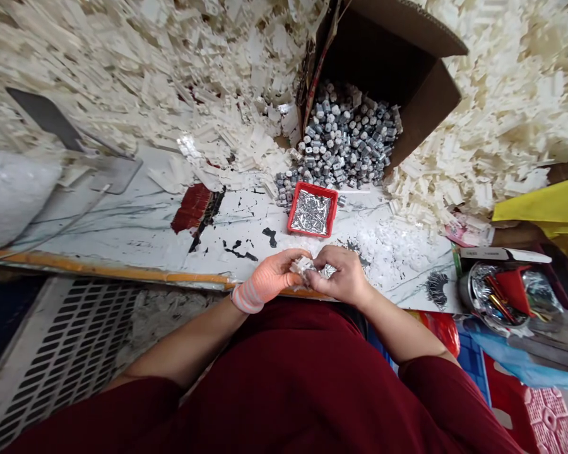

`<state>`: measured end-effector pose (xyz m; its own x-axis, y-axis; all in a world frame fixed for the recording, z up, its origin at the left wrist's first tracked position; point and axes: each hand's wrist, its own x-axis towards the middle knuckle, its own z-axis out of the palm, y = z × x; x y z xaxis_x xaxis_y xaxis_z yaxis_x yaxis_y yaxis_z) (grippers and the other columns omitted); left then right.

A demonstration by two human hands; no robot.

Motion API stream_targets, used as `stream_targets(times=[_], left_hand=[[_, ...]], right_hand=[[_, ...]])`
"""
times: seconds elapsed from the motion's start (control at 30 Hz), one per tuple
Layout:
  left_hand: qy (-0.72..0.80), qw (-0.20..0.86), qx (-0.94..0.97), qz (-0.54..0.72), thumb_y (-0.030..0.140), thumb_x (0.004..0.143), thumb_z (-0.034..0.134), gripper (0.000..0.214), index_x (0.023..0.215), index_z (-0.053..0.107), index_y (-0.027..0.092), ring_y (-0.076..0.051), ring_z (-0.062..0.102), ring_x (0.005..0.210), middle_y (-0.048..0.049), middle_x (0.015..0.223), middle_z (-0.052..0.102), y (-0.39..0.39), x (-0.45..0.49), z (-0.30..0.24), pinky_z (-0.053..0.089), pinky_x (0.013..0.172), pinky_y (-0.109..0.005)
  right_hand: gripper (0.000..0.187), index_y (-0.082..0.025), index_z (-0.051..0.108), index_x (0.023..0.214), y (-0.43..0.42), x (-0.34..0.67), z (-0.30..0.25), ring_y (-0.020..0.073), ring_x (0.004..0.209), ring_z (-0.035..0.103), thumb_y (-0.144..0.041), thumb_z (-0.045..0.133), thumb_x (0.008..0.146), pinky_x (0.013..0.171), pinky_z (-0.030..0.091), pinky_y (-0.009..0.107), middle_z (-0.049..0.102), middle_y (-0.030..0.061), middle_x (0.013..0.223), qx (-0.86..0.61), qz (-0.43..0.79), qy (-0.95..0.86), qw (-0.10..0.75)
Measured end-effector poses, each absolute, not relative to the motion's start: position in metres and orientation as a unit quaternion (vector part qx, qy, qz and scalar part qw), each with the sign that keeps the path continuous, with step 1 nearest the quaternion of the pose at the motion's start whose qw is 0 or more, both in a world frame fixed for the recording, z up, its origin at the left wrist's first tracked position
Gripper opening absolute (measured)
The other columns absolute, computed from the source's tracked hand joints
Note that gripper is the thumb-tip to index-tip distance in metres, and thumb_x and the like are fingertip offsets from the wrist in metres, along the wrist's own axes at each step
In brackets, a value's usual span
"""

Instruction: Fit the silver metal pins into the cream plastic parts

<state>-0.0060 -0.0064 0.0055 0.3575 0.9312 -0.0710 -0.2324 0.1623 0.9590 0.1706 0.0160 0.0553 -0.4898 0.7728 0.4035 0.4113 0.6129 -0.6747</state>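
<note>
Over the bench's front edge my two hands meet. My left hand (267, 277), in an orange striped glove, is closed round small whitish translucent plastic pieces (303, 265). Bare and curled, my right hand (343, 274) presses its fingertips against those pieces. Shiny silver bits (329, 271), like small metal pins, show within its curled fingers. Just beyond the hands stands a red tray (289, 224) holding many small metal pins (311, 212). The fingers partly hide the plastic pieces, so their exact shape is unclear.
Behind the tray, a cardboard box (423, 107) lies on its side, spilling grey-and-white cylindrical parts (345, 139). Cream plastic pieces (146, 82) heap across the back. Small clear bits (388, 252) lie at right, near a metal bowl (468, 293). A white perforated crate (61, 353) sits below left.
</note>
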Motion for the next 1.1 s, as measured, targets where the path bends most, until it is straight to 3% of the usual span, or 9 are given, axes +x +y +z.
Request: stream_targets(times=[0.27, 0.37, 0.47, 0.57, 0.77, 0.93, 1.1], left_hand=[[0.479, 0.587, 0.531, 0.379, 0.023, 0.074, 0.065, 0.034, 0.107, 0.062, 0.018, -0.012, 0.057, 0.056, 0.0036, 0.066, 0.062, -0.006, -0.004, 0.018, 0.047, 0.053, -0.022], [0.496, 0.523, 0.55, 0.422, 0.023, 0.075, 0.065, 0.03, 0.104, 0.061, 0.019, -0.013, 0.06, 0.065, 0.0004, 0.08, 0.065, -0.007, 0.0, 0.012, 0.05, 0.06, -0.023], [0.493, 0.461, 0.551, 0.491, 0.027, 0.076, 0.067, 0.031, 0.104, 0.057, 0.019, -0.015, 0.062, 0.079, -0.0031, 0.094, 0.065, -0.009, 0.002, 0.004, 0.052, 0.071, -0.026], [0.462, 0.429, 0.55, 0.547, 0.027, 0.075, 0.069, 0.033, 0.105, 0.054, 0.02, -0.016, 0.062, 0.083, -0.0032, 0.096, 0.064, -0.013, 0.002, 0.003, 0.052, 0.076, -0.029], [0.527, 0.353, 0.58, 0.511, 0.015, 0.077, 0.061, 0.027, 0.103, 0.058, 0.02, -0.015, 0.062, 0.083, -0.0019, 0.093, 0.066, -0.02, 0.005, 0.014, 0.052, 0.078, -0.03], [0.481, 0.387, 0.543, 0.569, 0.02, 0.073, 0.071, 0.031, 0.101, 0.058, 0.021, -0.016, 0.063, 0.083, -0.0016, 0.093, 0.066, -0.014, 0.004, 0.008, 0.052, 0.077, -0.03], [0.409, 0.477, 0.522, 0.577, 0.038, 0.073, 0.074, 0.04, 0.104, 0.057, 0.02, -0.017, 0.064, 0.086, -0.0053, 0.097, 0.066, -0.012, -0.01, 0.004, 0.052, 0.077, -0.031]], right_hand=[[0.016, -0.019, 0.057, 0.068, 0.013, 0.169, 0.047, 0.013, 0.061, 0.054, -0.03, 0.057, 0.08, 0.061, 0.043, 0.026, 0.058, 0.0012, 0.064, -0.432, 0.247, -0.815, 0.297], [0.015, -0.018, 0.06, 0.077, 0.019, 0.171, 0.049, 0.0148, 0.068, 0.057, -0.03, 0.055, 0.085, 0.065, 0.046, 0.028, 0.061, 0.0035, 0.071, -0.415, 0.27, -0.819, 0.288], [0.017, -0.018, 0.061, 0.093, 0.02, 0.169, 0.055, 0.0169, 0.08, 0.06, -0.033, 0.054, 0.088, 0.074, 0.05, 0.032, 0.064, 0.0067, 0.085, -0.375, 0.31, -0.817, 0.311], [0.034, -0.019, 0.057, 0.105, 0.015, 0.163, 0.057, 0.0208, 0.091, 0.059, -0.044, 0.063, 0.083, 0.079, 0.051, 0.037, 0.063, 0.01, 0.096, -0.351, 0.276, -0.821, 0.355], [0.023, -0.019, 0.057, 0.101, 0.008, 0.153, 0.042, 0.0208, 0.08, 0.057, -0.037, 0.06, 0.086, 0.068, 0.051, 0.036, 0.061, 0.0085, 0.084, -0.349, 0.16, -0.833, 0.399], [0.029, -0.019, 0.059, 0.102, 0.015, 0.152, 0.04, 0.022, 0.083, 0.06, -0.042, 0.061, 0.085, 0.072, 0.052, 0.039, 0.064, 0.0098, 0.088, -0.361, 0.185, -0.83, 0.384], [0.024, -0.019, 0.064, 0.098, 0.025, 0.159, 0.062, 0.0176, 0.084, 0.064, -0.04, 0.059, 0.088, 0.076, 0.053, 0.034, 0.068, 0.0078, 0.088, -0.303, 0.327, -0.815, 0.371]])
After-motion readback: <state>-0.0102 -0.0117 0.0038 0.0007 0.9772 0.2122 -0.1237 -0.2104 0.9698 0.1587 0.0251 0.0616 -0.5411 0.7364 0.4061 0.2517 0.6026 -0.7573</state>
